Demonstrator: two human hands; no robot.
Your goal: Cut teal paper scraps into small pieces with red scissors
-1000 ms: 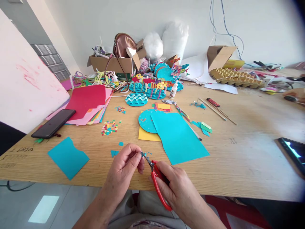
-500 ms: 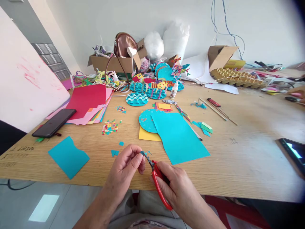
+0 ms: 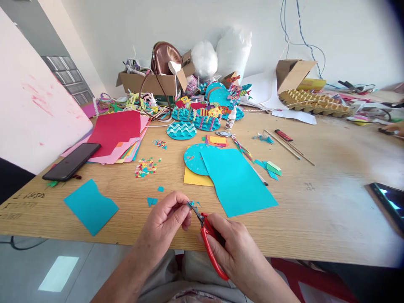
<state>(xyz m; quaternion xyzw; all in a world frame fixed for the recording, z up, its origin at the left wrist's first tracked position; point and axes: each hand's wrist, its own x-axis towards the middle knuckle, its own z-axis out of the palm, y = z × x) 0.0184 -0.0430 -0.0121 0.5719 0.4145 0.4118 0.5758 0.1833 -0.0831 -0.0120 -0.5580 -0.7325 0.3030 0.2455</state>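
My left hand (image 3: 172,216) is closed in a pinch on a tiny blue paper piece, mostly hidden by the fingertips. My right hand (image 3: 232,244) grips red-handled scissors (image 3: 210,248), whose narrow blades point up-left and meet the left fingertips. Small blue scraps (image 3: 196,204) lie just beyond the blade tips. Left of my left hand are more blue pieces (image 3: 152,202). A large blue sheet (image 3: 238,183) rests beyond my hands, partly over a blue disc (image 3: 195,160) and a yellow sheet (image 3: 197,179).
At the left are a blue paper piece (image 3: 91,207), a black phone (image 3: 72,161) and stacked coloured paper (image 3: 115,134). Confetti dots (image 3: 145,168) lie mid-table. Behind stand a glue bottle (image 3: 231,119) and a cardboard box (image 3: 148,84). Another phone (image 3: 386,204) and a person's hand (image 3: 396,127) are at the right.
The scissor tips have shifted very slightly at my left fingertips, and less of the pinched blue piece shows. Both hands keep nearly the same place.
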